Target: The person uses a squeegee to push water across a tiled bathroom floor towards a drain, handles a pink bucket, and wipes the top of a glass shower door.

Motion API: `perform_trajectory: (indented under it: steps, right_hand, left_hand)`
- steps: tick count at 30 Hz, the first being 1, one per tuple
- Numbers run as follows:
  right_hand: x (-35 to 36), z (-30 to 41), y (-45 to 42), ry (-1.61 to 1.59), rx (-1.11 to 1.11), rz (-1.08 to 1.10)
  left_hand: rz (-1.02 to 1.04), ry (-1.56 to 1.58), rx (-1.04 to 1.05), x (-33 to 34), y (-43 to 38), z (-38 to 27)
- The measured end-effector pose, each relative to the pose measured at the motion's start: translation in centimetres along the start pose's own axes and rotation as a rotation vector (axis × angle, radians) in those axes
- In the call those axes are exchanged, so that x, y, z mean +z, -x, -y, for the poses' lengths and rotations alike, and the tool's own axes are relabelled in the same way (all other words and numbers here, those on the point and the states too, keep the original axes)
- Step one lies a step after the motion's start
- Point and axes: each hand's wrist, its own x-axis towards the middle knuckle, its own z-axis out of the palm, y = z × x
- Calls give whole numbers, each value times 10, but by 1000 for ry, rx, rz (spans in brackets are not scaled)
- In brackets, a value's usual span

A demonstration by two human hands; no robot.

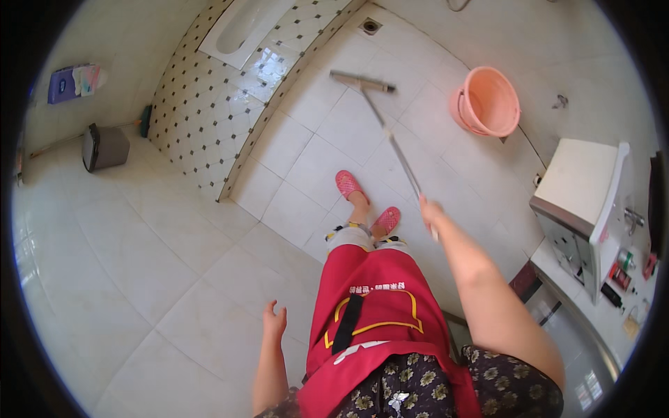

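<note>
My right hand [430, 211] is closed around the upper end of a long metal pole. The pole belongs to a floor mop [402, 151] with a wide, straight head [362, 81]; whether that head is sponge or a rubber blade, I cannot tell. It rests on the white floor tiles [351, 130], beyond my feet in pink slippers [351, 184]. Out to the left of my red apron [376, 313], my left hand [274, 317] hangs in the air with nothing in it, its fingers apart.
A pink bucket [494, 102] stands by the right wall. At the far corner is a floor drain [370, 26]. A tiled bathtub surround [235, 99] rises on the left, with a grey bin [107, 147] beyond it. A washbasin cabinet [575, 193] and counter with toiletries flank my right arm.
</note>
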Motion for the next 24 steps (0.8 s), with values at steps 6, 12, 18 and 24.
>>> perform_trajectory:
  steps: [6,12,18,24]
  right_hand:
    - [-54,67,-5,-86,-54,-102]
    - [-66,-108,97,162,80,-117]
    - [-84,-80,68,150,326,37]
    - [-151,75,-75,112,179,-27]
  left_hand:
    - [4,115,-97,18,-10,8]
    - [134,210,-106,17,-46,-88]
    - [96,315,-19,8,-85,-134]
    - [18,330,-97,-8,-82,-187]
